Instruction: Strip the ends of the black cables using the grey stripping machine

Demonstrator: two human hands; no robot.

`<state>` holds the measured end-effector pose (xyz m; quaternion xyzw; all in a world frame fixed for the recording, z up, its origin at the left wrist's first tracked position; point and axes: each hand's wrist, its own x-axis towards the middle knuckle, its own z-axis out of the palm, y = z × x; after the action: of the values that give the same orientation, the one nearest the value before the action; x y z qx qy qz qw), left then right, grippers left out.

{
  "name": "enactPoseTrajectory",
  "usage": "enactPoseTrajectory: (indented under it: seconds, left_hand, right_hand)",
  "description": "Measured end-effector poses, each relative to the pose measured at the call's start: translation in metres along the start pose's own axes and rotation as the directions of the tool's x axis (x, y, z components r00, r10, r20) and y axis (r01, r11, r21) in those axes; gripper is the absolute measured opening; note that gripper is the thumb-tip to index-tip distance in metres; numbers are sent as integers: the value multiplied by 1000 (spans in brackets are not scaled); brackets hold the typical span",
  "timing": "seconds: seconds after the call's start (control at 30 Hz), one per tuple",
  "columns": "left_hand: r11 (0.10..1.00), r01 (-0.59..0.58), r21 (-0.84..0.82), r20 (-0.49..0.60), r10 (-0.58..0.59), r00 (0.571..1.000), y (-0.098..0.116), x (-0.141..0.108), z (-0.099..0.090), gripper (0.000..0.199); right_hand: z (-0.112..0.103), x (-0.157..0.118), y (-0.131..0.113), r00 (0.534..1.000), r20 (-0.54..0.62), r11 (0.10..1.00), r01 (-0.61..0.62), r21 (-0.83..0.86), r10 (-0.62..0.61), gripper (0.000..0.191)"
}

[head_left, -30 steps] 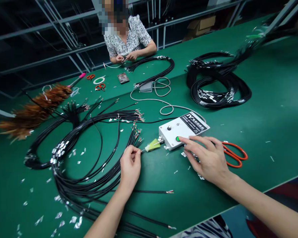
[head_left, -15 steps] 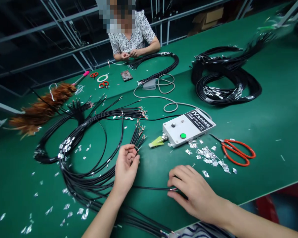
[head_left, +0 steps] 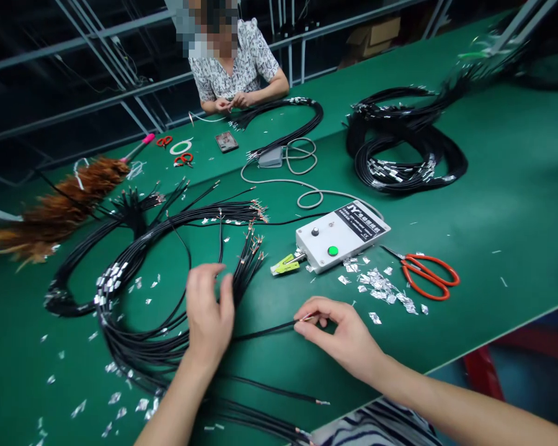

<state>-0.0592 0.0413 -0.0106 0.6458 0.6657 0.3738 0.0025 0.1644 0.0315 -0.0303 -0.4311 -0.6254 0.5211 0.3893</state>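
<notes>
My right hand (head_left: 337, 328) pinches the stripped end of a single black cable (head_left: 265, 332), right of the bundle. My left hand (head_left: 210, 303) is over the coiled black cable bundle (head_left: 134, 334) with thumb and fingers apart, and nothing shows between them. Copper-tipped cable ends (head_left: 251, 248) fan out just beyond my left hand. A grey control box (head_left: 339, 238) with a green button lies beyond my right hand, and a yellow-green clip (head_left: 286, 265) sits at its left end.
Red-handled scissors (head_left: 430, 275) and foil scraps (head_left: 381, 288) lie to the right. A brown feather duster (head_left: 65, 204) is at left, another cable coil (head_left: 409, 155) at back right. Across the green table (head_left: 506, 204) sits a person (head_left: 237, 68) with both hands together.
My left hand has opened and moved left, away from the cable ends. My right hand has closed its fingertips on the single cable's end and raised it slightly. The view has shifted a little.
</notes>
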Motion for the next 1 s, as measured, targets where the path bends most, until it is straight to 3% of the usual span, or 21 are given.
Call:
enactPoseTrajectory:
  seconds: [0.07, 0.13, 0.2, 0.27, 0.4, 0.47, 0.53, 0.7, 0.83, 1.0]
  left_hand:
    - [970, -120, -213, 252, 173, 952, 31, -17, -5, 12]
    - [948, -49, -313, 421, 185, 888, 53, -30, -7, 19]
    - [928, 90, -361, 491, 107, 865, 62, -35, -6, 15]
    - [880, 247, -406, 514, -4, 858, 63, -36, -4, 2]
    - [644, 561, -520, 580, -216, 785, 60, -35, -1, 15]
    - [538, 634, -555, 596, -274, 754, 62, -35, -1, 18]
    - [493, 661, -566, 598, -305, 741, 65, -35, -1, 21]
    - [478, 684, -551, 606, -334, 722, 70, -33, -2, 21]
    - [486, 677, -552, 592, -344, 729, 69, -33, -1, 20]
    - [487, 654, -578, 558, -349, 753, 69, -34, -1, 18]
  right_hand:
    - [0, 3, -2, 1000, -13, 999, 11, 31, -10, 10]
    - [-2, 5, -5, 1000, -15, 998, 15, 58, -14, 10]
    - [-5, 6, -7, 1000, 5, 997, 17, 78, -18, 11]
    - [-9, 8, -9, 1000, 15, 997, 23, 80, -25, 12]
    - [-14, 11, -12, 997, -53, 996, 66, 52, -63, 13]
    - [-13, 12, -13, 992, -82, 994, 99, 36, -95, 15]
    - [-10, 14, -14, 984, -102, 990, 144, 6, -143, 18]
    - [-2, 14, -16, 941, -101, 945, 316, -83, -324, 30]
    - [1, 12, -15, 889, -76, 886, 436, -160, -451, 37]
    - [2, 5, -9, 837, -31, 797, 508, -325, -546, 30]
